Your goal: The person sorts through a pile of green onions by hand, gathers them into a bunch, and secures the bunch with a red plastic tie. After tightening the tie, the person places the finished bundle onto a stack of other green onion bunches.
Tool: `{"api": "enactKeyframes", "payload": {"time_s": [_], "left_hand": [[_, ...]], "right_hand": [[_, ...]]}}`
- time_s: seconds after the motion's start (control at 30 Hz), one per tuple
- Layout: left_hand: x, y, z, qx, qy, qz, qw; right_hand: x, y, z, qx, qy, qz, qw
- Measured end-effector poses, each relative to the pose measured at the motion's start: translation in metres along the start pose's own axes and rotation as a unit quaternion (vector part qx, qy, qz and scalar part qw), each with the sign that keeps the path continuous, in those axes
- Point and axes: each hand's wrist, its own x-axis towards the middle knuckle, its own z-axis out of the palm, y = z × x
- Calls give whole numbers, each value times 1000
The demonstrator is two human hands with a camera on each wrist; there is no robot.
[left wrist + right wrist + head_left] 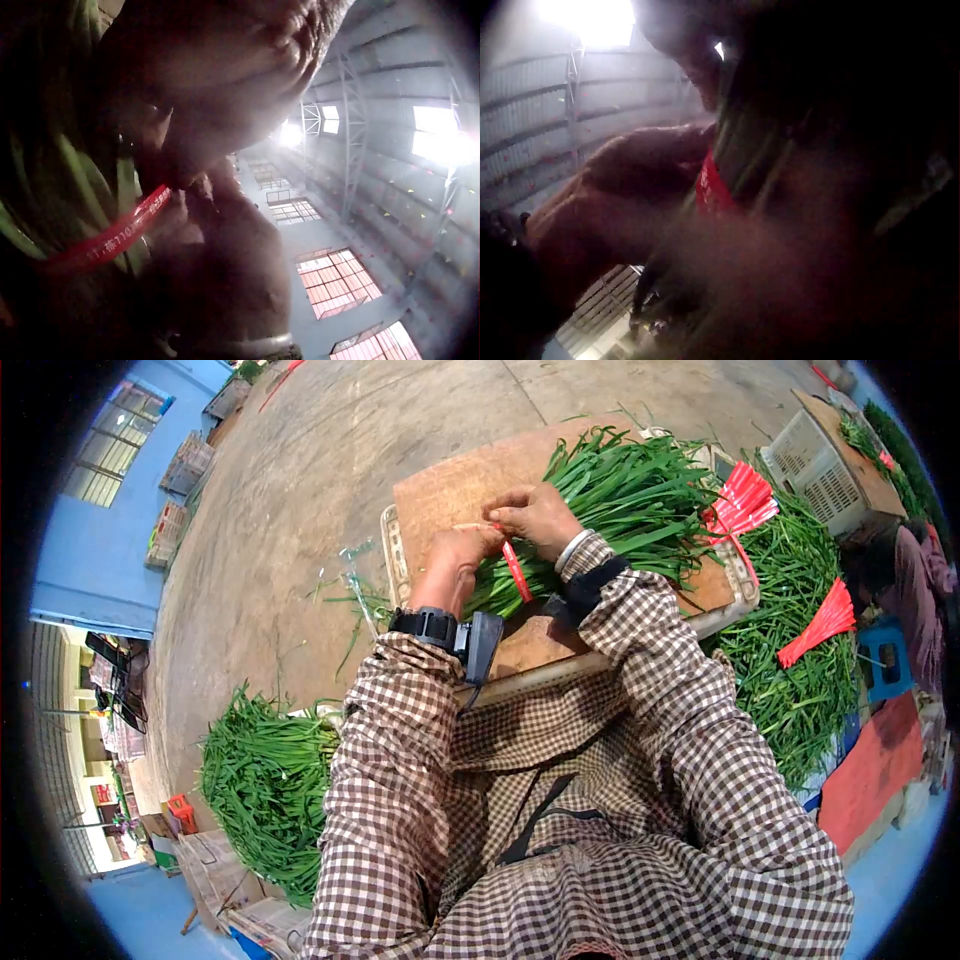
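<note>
A large bunch of garlic chives (pixel 630 490) lies across a wooden board, with a red printed tie (pixel 516 572) wrapped around its stalk end. My left hand (pixel 452 555) and right hand (pixel 540 520) meet at the top of that band, fingertips close together, pinching its ends. From the left wrist, the red tie (pixel 112 236) runs over the green stalks up to the fingers. The right wrist view is dark and hazy; a short piece of the tie (pixel 714 187) shows there beside the stalks. The fingertips partly hide the tie's ends.
The wooden board (pixel 440 485) rests on a pale plastic crate (pixel 394 555) before my body. Loose chives heap at my right (pixel 790 700) and left (pixel 265 790). Red tie bundles (pixel 740 500) lie at the right. Beyond stands another crate (pixel 815 465) on the concrete floor (pixel 330 450).
</note>
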Motion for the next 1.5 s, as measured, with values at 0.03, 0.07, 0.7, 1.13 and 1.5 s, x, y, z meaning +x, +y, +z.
{"api": "enactKeyframes", "payload": {"time_s": [0.03, 0.07, 0.7, 1.13, 1.5], "left_hand": [[1, -2, 0, -14, -6, 15, 1000], [2, -4, -1, -29, -12, 30, 999], [-16, 8, -11, -94, -30, -41, 994], [-22, 16, 6, 288, 119, 307, 899], [-3, -11, -3, 239, 116, 192, 945]], "right_hand": [[-2, -1, -2, -8, 10, -46, 999], [-5, -5, -4, -17, 19, -93, 995], [-48, -2, 23, -585, 76, -295, 752], [-56, -6, 9, -467, 109, -436, 762], [-55, -4, 18, -441, 102, -389, 802]]}}
